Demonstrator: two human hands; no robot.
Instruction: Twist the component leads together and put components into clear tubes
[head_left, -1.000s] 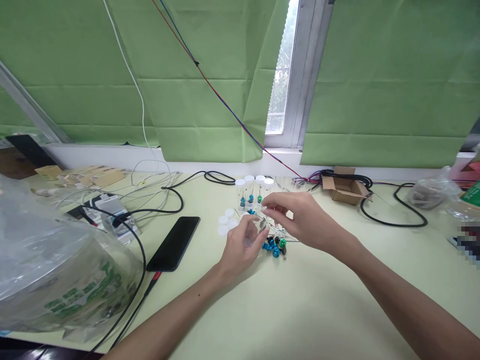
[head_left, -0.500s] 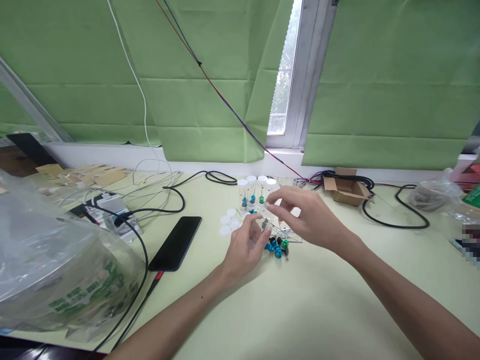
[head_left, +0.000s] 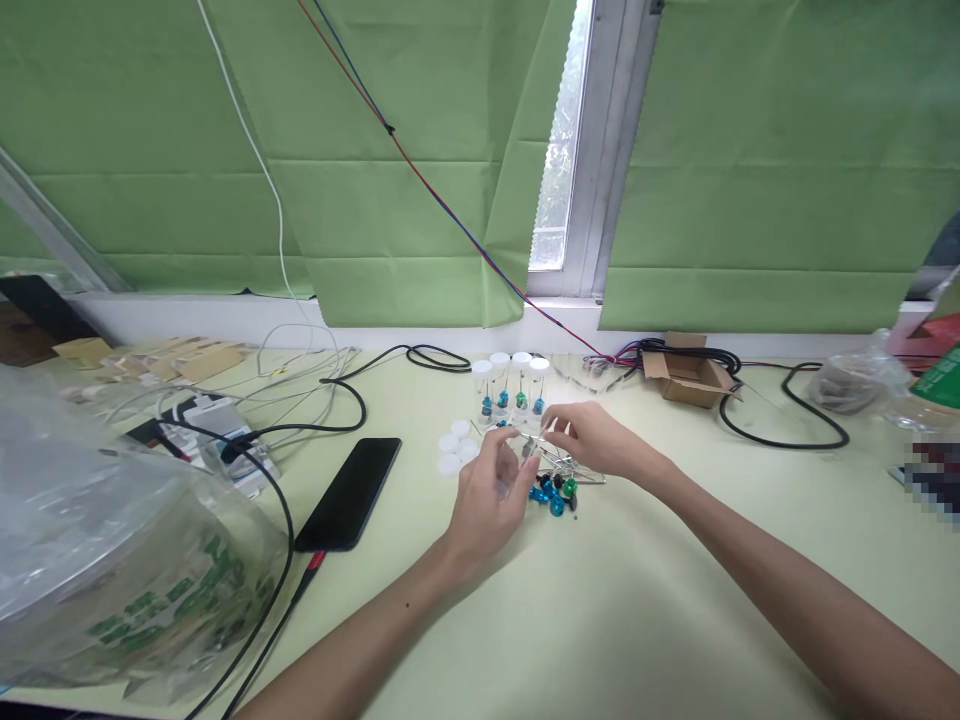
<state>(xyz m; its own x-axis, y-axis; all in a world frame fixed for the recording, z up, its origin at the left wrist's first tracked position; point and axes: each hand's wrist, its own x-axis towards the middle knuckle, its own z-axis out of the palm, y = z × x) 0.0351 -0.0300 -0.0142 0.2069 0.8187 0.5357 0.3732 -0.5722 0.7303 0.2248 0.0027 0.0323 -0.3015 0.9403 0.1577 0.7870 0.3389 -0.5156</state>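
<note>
My left hand (head_left: 491, 495) is closed round a small clear vial (head_left: 531, 447) with something greyish in it; the fingers cover much of the vial. Close to the vial's upper end, my right hand (head_left: 592, 438) has thumb and fingers pinched together; what they hold, if anything, is too small to make out. Thin metal rods (head_left: 581, 470) lie under and beside the right hand. Nearer to me is a pile of blue, green and black small parts (head_left: 556, 505). Behind the hands stand several capped clear vials (head_left: 520, 385), each with a coloured part inside. White round caps (head_left: 448, 463) lie left of them.
To the left lies a black phone (head_left: 351, 493), beside a black cable and a large plastic bag (head_left: 135, 540). At the back right sits an open cardboard box (head_left: 690, 378) among coiled cables. Green curtains (head_left: 420, 240) hang behind the table (head_left: 637, 590).
My right hand has come down slightly, and its fingers have drawn together beside the vial. My left hand keeps its hold on the vial. The view has shifted a little.
</note>
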